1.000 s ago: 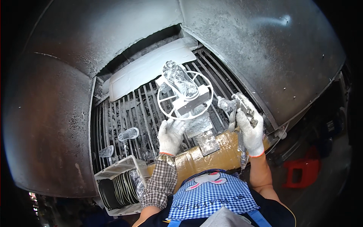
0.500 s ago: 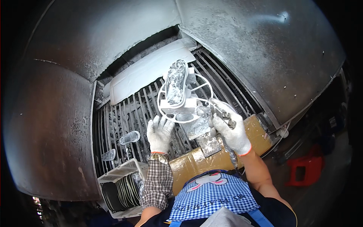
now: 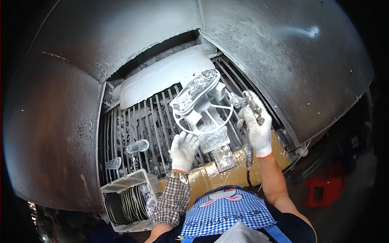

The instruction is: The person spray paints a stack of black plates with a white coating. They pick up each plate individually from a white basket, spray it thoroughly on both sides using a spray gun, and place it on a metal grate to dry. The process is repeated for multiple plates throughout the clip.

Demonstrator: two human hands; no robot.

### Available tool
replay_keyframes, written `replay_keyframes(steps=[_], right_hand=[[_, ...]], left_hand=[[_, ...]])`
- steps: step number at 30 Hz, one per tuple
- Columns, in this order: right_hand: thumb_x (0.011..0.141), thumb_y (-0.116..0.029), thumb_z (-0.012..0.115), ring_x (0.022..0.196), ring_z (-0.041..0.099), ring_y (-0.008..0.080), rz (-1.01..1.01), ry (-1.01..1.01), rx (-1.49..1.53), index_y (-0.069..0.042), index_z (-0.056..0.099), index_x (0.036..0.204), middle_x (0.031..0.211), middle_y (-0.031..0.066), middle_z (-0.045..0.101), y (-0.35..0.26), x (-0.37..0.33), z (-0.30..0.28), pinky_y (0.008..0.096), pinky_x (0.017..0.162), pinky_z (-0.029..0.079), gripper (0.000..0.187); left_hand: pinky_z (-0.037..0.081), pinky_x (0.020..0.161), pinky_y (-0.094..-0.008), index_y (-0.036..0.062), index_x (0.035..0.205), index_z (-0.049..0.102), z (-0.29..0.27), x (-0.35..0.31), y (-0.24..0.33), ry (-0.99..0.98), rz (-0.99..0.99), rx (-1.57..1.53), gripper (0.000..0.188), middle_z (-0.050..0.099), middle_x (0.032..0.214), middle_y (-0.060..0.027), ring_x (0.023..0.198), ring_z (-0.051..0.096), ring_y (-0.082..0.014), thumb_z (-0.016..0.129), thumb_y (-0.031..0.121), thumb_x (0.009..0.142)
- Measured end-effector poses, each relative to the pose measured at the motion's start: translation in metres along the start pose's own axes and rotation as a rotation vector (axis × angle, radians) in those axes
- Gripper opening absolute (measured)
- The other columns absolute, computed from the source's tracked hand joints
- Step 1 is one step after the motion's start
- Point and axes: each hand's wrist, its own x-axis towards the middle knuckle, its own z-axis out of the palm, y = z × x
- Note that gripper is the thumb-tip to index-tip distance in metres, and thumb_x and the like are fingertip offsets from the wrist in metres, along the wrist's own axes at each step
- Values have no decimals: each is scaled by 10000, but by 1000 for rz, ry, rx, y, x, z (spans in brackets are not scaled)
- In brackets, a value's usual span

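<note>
A shoe sole [image 3: 198, 89] with crinkled clear film over its middle lies tilted on white blocks above a white spoked turntable wheel [image 3: 208, 132]. At the wheel's near left rim is my left hand [image 3: 184, 152], in a white knit glove, fingers stretched out and fingertips at the rim. To the right of the wheel, my gloved right hand [image 3: 258, 131] grips a metal spray gun [image 3: 255, 111], its nozzle end pointing left toward the wheel. A hose [image 3: 249, 166] hangs below that hand. The gun's trigger is partly hidden by the fingers.
Dusty metal bars [image 3: 154, 117] lie beneath the wheel, between tall metal side walls [image 3: 52, 133]. Two film-covered sole-shaped pieces [image 3: 138, 146] stand at left. Nearer is a white crate [image 3: 139, 178] of dark soles. A taped cardboard box [image 3: 198, 174] lines the front; a red stool [image 3: 324, 190] stands right.
The wheel has turned clockwise, swinging the sole's far end to the right. My right hand has moved right and away with the spray gun; my left hand has shifted slightly right.
</note>
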Motion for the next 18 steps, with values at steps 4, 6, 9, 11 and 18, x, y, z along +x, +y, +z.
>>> replay_keyframes(steps=[4,6,9,11,18], right_hand=[[1073,-108,626,699,569,38,-49,37,-153,58,485,1550,942,7,682,-8,-9,1,208,623,477,524],[1068,-99,625,699,570,37,-71,-9,-239,61,485,1549,911,1,679,-8,-14,0,211,627,479,526],[1053,-79,643,699,578,48,-47,-97,-242,62,505,1535,862,2,677,-13,-22,10,223,634,486,522],[1049,-67,643,741,599,49,-10,-189,-247,57,510,1536,904,7,695,-14,-26,13,222,683,506,520],[1055,-86,649,996,626,76,82,-309,-9,57,407,1605,1250,88,682,-6,-39,9,257,869,563,618]], left_hand=[[475,1154,-549,-21,1487,533,5,-6,-9,-100,-23,-27,604,562,1523,-264,1358,577,-434,528,436,1091],[491,1141,-540,-14,1454,561,8,-6,-10,-170,-45,-78,562,577,1505,-247,1347,587,-419,554,409,1084],[506,1125,-534,-5,1411,584,9,-4,-8,-89,-20,-68,516,618,1436,-222,1302,611,-404,567,391,1081],[517,1109,-530,-1,1389,592,9,-5,-4,-74,-10,-60,488,635,1391,-208,1267,625,-393,576,376,1080],[546,1060,-502,10,1347,610,14,-6,4,-65,-4,-30,426,664,1317,-187,1204,649,-365,623,318,1053]])
